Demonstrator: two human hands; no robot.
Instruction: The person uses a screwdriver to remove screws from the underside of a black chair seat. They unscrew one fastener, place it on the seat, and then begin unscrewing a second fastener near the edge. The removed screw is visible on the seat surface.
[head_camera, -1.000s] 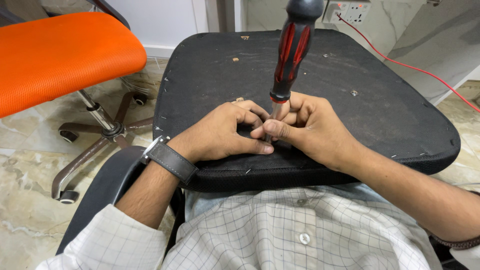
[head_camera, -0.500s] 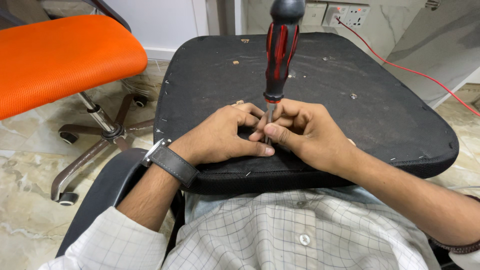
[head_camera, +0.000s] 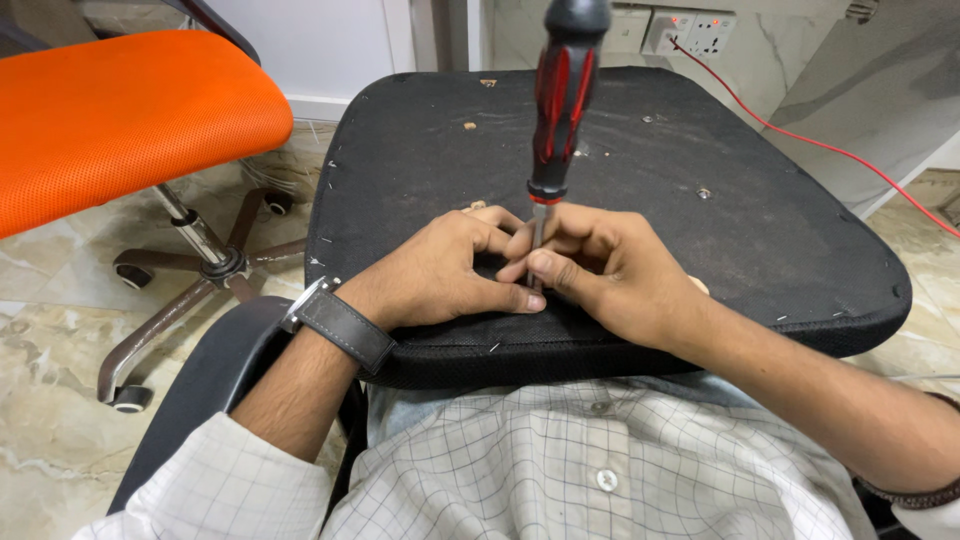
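From the head camera, looking down, a wide black fabric-covered seat cushion lies flat across the person's lap, its underside up, with small metal staples dotted along its edges and a few bits of pale debris on the cloth. A screwdriver with a black and red moulded handle stands nearly upright near the cushion's front edge, its thin steel shaft running down between the two hands to the fabric. The right hand curls around the lower shaft, its fingers pressed together and pinching the metal just below the handle's red collar. The left hand rests on the cushion just beside it, fingers bent and closed, the thumb stretched flat along the fabric until its tip touches the shaft's base; whether it grips the shaft I cannot tell. A dark leather-strapped wristwatch sits on the left wrist, above a pale checked shirt sleeve. To the left, well apart, stands an orange mesh office chair on a brown castor base over a marbled tile floor. Behind the cushion, a thin red cable runs from white wall sockets.
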